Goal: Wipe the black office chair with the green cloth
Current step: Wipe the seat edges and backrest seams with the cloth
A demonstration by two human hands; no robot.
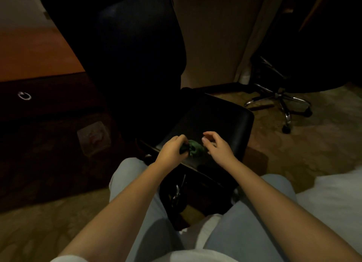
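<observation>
The black office chair (pixel 219 120) stands right in front of my knees, its tall backrest rising at the upper left and its seat lower down in the middle. A crumpled green cloth (pixel 195 149) lies on the near part of the seat. My left hand (pixel 172 151) grips the cloth's left end with curled fingers. My right hand (pixel 216 147) hovers just right of the cloth, fingers loosely bent, thumb and fingertips near its edge; whether they touch the cloth I cannot tell.
A dark wooden desk (pixel 39 51) with a ring drawer pull (pixel 24 96) stands at the left. A second office chair with a chrome wheeled base (pixel 282 101) is at the right. White bedding (pixel 333 199) lies at the lower right. The floor is carpet.
</observation>
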